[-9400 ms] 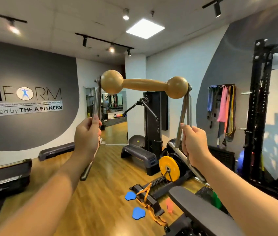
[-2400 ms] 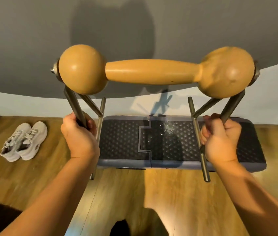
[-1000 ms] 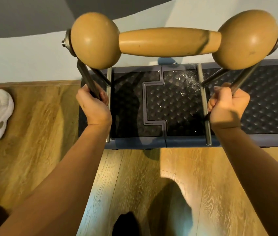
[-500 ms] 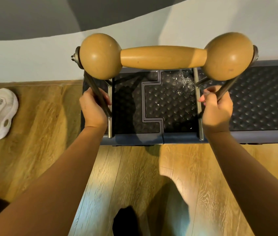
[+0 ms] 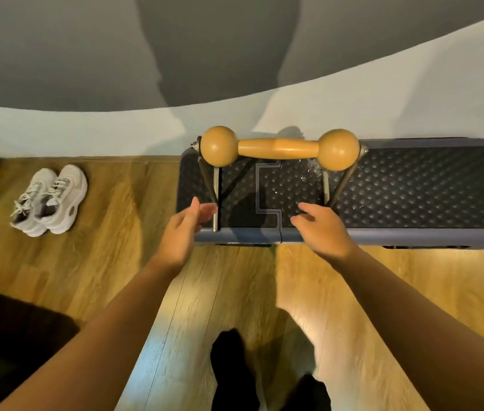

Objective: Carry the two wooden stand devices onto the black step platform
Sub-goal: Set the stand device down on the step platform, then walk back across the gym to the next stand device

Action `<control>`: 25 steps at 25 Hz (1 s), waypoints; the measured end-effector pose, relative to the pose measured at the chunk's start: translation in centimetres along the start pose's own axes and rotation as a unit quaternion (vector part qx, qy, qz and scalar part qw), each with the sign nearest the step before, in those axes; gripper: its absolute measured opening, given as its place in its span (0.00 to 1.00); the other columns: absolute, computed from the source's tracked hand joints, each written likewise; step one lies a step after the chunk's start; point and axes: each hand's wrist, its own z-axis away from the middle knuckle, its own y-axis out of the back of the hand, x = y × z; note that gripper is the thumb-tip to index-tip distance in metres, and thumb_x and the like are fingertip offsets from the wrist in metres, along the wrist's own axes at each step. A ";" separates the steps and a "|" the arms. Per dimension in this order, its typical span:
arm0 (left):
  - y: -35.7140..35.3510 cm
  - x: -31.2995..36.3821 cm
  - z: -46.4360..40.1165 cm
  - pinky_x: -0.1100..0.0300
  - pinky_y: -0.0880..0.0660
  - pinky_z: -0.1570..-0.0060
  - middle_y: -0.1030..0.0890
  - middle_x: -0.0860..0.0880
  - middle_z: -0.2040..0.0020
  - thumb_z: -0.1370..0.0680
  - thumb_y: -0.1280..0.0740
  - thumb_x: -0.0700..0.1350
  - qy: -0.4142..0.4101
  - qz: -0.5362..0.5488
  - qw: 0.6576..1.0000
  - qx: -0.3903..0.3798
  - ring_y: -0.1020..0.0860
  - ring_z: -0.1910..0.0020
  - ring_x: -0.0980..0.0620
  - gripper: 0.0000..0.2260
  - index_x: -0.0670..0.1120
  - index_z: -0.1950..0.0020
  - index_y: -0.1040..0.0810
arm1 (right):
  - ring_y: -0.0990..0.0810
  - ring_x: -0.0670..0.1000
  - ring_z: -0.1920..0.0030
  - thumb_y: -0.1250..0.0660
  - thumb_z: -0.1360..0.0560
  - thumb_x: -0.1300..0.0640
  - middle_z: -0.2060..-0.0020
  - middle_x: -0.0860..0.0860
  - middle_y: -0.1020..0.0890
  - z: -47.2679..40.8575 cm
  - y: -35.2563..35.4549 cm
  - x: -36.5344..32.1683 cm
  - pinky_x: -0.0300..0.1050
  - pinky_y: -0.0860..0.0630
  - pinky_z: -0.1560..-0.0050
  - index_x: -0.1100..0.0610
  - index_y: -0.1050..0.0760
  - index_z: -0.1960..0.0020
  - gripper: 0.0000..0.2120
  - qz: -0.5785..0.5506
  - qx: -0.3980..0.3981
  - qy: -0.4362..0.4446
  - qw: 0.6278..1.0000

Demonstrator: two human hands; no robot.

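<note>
Over on the left, a pair of white sneakers point(image 5: 49, 200) sits on the wooden floor point(image 5: 134, 232), well clear of the job. Next along, the left hand point(image 5: 183, 229) hovers just beside the stand's left leg, fingers point(image 5: 194, 204) spread and holding nothing. The wooden stand point(image 5: 279, 148) rests on the left half of the black step platform point(image 5: 412, 191), its left foot rail point(image 5: 215, 200) running right out to the near edge. The right hand point(image 5: 322, 229) hangs over that edge too, fingers point(image 5: 307, 207) loose and apart.

My worry is that near edge: a brush from either hand could nudge the rails off and tip the stand onto the floor. I see only one stand, so the second will need room on the right; set down carelessly, it could knock this one.
</note>
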 end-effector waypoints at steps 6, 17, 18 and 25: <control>3.2 16.1 9.0 0.68 0.30 0.35 0.18 0.53 0.36 0.15 0.47 0.57 -0.171 -0.031 0.983 -0.052 0.22 0.35 0.61 0.24 0.45 0.32 0.20 | 0.20 0.49 0.37 0.33 0.18 0.48 0.33 0.46 0.19 10.9 7.2 -13.3 0.40 0.25 0.38 0.44 0.29 0.23 0.24 0.084 -0.017 0.237 0.968; 16.1 48.3 30.1 0.54 0.31 0.30 0.22 0.58 0.31 0.15 0.42 0.59 -0.384 -0.280 0.874 0.101 0.28 0.29 0.58 0.20 0.56 0.26 0.25 | 0.32 0.51 0.24 0.36 0.25 0.45 0.24 0.47 0.27 36.7 25.3 -39.6 0.52 0.32 0.26 0.40 0.39 0.18 0.35 0.176 0.094 0.453 0.869; 17.2 51.0 32.8 0.56 0.31 0.30 0.23 0.58 0.29 0.15 0.42 0.60 -0.394 -0.281 0.867 0.115 0.29 0.29 0.59 0.20 0.57 0.25 0.27 | 0.33 0.51 0.23 0.37 0.25 0.44 0.23 0.47 0.29 39.5 26.5 -42.1 0.52 0.33 0.25 0.41 0.39 0.18 0.36 0.183 0.099 0.478 0.854; 25.0 63.0 48.5 0.63 0.38 0.29 0.32 0.65 0.24 0.17 0.43 0.63 -0.461 -0.252 0.829 0.189 0.37 0.25 0.67 0.23 0.64 0.21 0.37 | 0.34 0.46 0.24 0.34 0.22 0.44 0.23 0.42 0.31 54.4 30.5 -55.2 0.46 0.34 0.25 0.41 0.40 0.18 0.34 0.178 0.112 0.603 0.769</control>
